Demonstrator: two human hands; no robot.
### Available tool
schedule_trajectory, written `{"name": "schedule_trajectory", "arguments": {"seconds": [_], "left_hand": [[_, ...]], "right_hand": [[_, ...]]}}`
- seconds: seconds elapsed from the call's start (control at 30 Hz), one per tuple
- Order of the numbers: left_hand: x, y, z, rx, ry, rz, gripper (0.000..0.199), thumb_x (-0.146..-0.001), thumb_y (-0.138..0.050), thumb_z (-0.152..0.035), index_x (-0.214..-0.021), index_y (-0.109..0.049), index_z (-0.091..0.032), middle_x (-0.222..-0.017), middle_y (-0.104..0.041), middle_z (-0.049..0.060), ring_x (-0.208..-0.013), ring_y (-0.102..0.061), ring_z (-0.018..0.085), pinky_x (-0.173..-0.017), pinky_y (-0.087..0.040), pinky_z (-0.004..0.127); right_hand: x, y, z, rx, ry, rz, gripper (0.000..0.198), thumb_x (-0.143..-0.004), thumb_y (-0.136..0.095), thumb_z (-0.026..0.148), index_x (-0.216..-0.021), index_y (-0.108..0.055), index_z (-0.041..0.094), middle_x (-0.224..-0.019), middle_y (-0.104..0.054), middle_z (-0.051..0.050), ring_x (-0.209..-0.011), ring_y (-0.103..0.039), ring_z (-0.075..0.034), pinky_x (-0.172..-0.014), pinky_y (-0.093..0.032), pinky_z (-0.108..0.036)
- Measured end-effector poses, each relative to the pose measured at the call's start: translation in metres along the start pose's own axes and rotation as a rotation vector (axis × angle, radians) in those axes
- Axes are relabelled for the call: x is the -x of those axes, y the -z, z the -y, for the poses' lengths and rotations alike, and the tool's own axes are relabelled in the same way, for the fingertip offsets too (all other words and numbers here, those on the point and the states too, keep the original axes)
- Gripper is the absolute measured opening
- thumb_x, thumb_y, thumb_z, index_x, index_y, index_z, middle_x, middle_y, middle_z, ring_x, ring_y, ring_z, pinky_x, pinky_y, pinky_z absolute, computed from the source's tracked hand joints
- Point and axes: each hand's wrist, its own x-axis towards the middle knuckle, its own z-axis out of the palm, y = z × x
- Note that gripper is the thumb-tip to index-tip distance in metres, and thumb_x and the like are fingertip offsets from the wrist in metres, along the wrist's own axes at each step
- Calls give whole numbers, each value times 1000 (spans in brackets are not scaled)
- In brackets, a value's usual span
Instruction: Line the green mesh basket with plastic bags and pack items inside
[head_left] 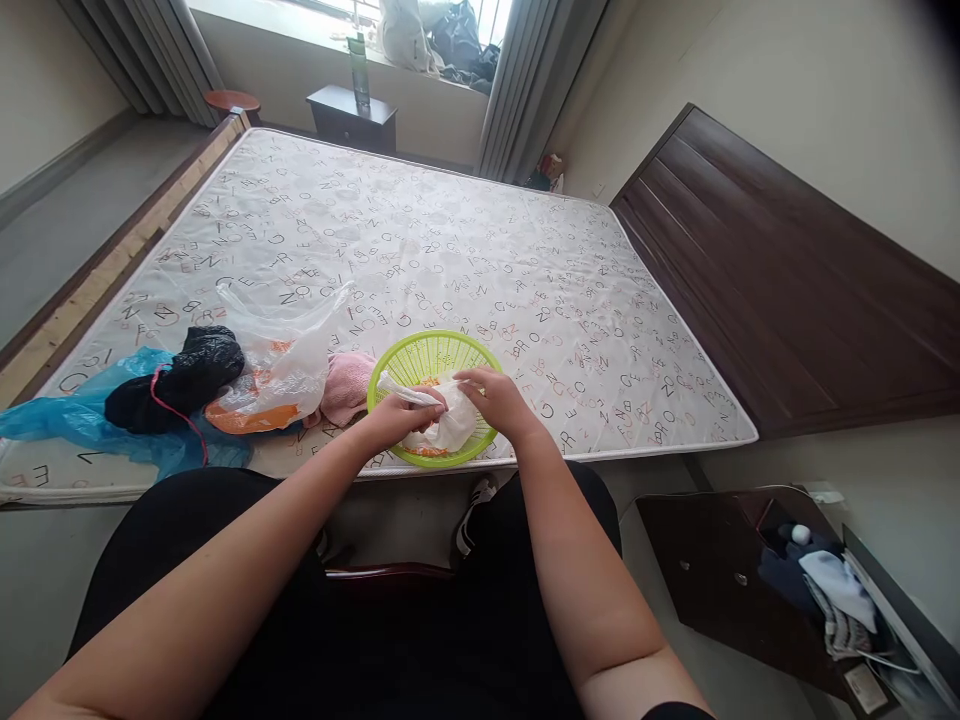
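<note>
A green slotted plastic basket [436, 340] stands at the mattress's near edge. In and over it lies a crumpled white bag-like piece [456, 428]; whether it is thin plastic or cloth, I cannot tell. My left hand [405, 418] is closed on a gathered, twisted part of it, on the basket's left side. From the right, my right hand [496, 402] pinches the same white piece with bent fingers. Small orange bits [427, 381] show in the basket, around the white piece. Touching the basket's left side is a pink cloth [349, 385].
Left of the basket lie a clear plastic bag [281, 350] with orange contents, a black plastic bag [210, 360] and a blue plastic bag [67, 405]. A lettered mattress [480, 240] extends towards the window. A dark headboard [787, 280] borders its right side; a cabinet [712, 550] stands lower right.
</note>
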Motion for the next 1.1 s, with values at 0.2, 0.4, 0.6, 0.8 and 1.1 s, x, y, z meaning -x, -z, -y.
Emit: {"name": "schedule_trajectory", "arguments": {"seconds": [0.2, 0.4, 0.6, 0.8, 1.1], "left_hand": [[-9, -1, 14, -97, -39, -277, 25, -81, -74, -41, -89, -71, -17, -71, -64, 2, -57, -53, 12, -56, -42, 25], [-9, -5, 15, -93, -64, -495, 14, -78, -75, -30, -81, -67, -19, -56, -55, -2, -50, -50, 14, -51, -38, 26], [-8, -2, 8, 45, -123, -411, 16, -85, -67, -30, -76, -61, -19, -68, -60, 1, -62, -58, 15, -60, -49, 28], [-9, 1, 5, -23, -176, -354, 28, -87, -73, -45, -90, -68, -18, -79, -64, 2, -70, -59, 15, -64, -50, 28], [-2, 5, 5, -223, -296, -72, 18, -98, -65, -35, -93, -71, -19, -94, -72, 6, -92, -66, 20, -85, -52, 32]], "right_hand": [[-1, -1, 9, -387, -191, -206, 24, -91, -70, 45, -91, -69, 22, -76, -69, -1, -69, -64, -17, -69, -53, -31], [1, -14, 27, -744, -281, 147, 39, -80, -79, 55, -90, -62, 21, -71, -65, 2, -62, -64, -14, -61, -54, -28], [3, -37, 30, -324, -97, 102, 18, -90, -72, 40, -86, -66, 23, -80, -67, 1, -70, -61, -15, -68, -51, -29], [0, -49, 29, 223, 178, -97, 18, -99, -65, 31, -84, -72, 25, -98, -67, -7, -100, -60, -22, -94, -48, -37], [-4, -48, 13, 119, 160, -96, 46, -90, -69, 21, -134, -56, 23, -122, -70, -10, -111, -65, -24, -98, -52, -38]]}}
